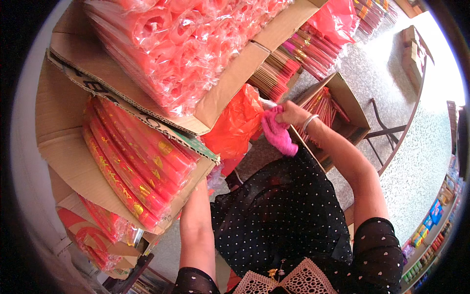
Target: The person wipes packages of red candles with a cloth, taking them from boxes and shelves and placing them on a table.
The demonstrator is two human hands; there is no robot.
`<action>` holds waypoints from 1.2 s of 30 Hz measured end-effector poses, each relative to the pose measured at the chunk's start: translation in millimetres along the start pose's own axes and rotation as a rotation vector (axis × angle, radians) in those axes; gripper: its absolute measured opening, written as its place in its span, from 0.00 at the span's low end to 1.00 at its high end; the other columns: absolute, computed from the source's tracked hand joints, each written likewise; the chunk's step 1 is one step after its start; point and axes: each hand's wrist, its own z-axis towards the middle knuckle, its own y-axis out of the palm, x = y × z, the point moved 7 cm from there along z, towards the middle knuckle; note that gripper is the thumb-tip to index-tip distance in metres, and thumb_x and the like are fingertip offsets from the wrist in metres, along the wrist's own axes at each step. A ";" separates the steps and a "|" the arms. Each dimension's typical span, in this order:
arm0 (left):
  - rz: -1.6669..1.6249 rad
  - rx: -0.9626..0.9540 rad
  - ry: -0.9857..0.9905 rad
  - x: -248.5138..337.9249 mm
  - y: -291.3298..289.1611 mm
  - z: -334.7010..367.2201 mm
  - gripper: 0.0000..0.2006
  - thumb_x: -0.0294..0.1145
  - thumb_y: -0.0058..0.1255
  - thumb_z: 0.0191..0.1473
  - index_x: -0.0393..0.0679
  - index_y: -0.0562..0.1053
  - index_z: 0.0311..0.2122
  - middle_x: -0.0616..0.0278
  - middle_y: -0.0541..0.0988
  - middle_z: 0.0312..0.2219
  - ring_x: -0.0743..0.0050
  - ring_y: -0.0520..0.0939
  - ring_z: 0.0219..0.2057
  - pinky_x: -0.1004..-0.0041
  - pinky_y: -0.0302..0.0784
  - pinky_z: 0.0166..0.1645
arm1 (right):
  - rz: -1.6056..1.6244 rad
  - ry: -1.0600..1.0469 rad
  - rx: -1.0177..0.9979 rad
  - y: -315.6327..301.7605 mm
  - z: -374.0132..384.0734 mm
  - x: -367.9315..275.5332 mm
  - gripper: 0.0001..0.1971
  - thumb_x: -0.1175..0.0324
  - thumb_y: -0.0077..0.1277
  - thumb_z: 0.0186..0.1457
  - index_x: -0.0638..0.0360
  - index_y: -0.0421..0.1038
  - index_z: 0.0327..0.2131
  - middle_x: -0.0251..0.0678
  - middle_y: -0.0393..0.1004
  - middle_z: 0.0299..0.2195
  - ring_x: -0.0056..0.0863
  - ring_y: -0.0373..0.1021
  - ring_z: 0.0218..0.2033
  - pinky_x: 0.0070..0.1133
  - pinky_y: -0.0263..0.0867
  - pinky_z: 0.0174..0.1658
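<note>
Fingers of the left hand are hidden behind the lower carton (61, 157); how far open they are, and what they hold, cannot be told, as only the left forearm (197, 230) shows. Fingers of the right hand (290, 114) are curled closed on a pink cloth (279, 133), which hangs between the red plastic bag (235, 122) and the small carton (352, 99). Sound practice, as judged: keep the cloth firmly bunched, keep its loose end clear of the small carton's edge, and avoid jolting the lower carton with the left forearm.

Containers, left to right: the lower carton, open, holds red packets (142, 164) with gold decoration, clear-wrapped and lying side by side. Above it, the upper carton (230, 80) is filled with coral-red rolls (188, 54) in clear wrap. The red plastic bag's contents cannot be told. The small carton, open, holds red sticks (327, 101)
</note>
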 end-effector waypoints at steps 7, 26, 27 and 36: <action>-0.030 0.014 -0.010 -6.4 -11.6 -0.9 0.12 0.30 0.52 0.48 0.47 0.68 0.40 0.66 0.73 0.28 0.75 0.73 0.23 0.73 0.72 0.25 | -0.756 -0.344 0.304 23.9 -27.0 -1.3 0.23 0.69 0.54 0.37 0.64 0.68 0.42 0.53 0.60 0.48 0.48 0.67 0.38 0.31 0.67 0.42; -0.087 -0.003 -0.004 2.1 -7.2 -7.5 0.12 0.27 0.52 0.48 0.45 0.68 0.40 0.64 0.74 0.27 0.74 0.74 0.22 0.73 0.72 0.25 | -0.274 -0.540 0.583 -58.9 -77.9 -115.1 0.17 0.73 0.52 0.37 0.67 0.71 0.36 0.45 0.66 0.43 0.37 0.67 0.43 0.24 0.63 0.47; -0.093 -0.005 -0.004 3.1 -5.6 -7.9 0.12 0.27 0.52 0.48 0.45 0.68 0.40 0.64 0.74 0.27 0.74 0.74 0.22 0.73 0.72 0.25 | -0.283 -0.580 0.552 -53.0 -92.1 -133.0 0.17 0.73 0.52 0.38 0.66 0.71 0.37 0.43 0.66 0.43 0.35 0.67 0.42 0.24 0.63 0.46; -0.153 0.036 0.020 16.1 -21.1 -17.3 0.12 0.26 0.51 0.48 0.44 0.68 0.40 0.64 0.74 0.26 0.74 0.74 0.22 0.73 0.71 0.25 | -0.228 -0.852 0.273 11.6 -150.4 -195.9 0.19 0.71 0.57 0.39 0.62 0.71 0.39 0.38 0.67 0.41 0.29 0.67 0.41 0.23 0.63 0.46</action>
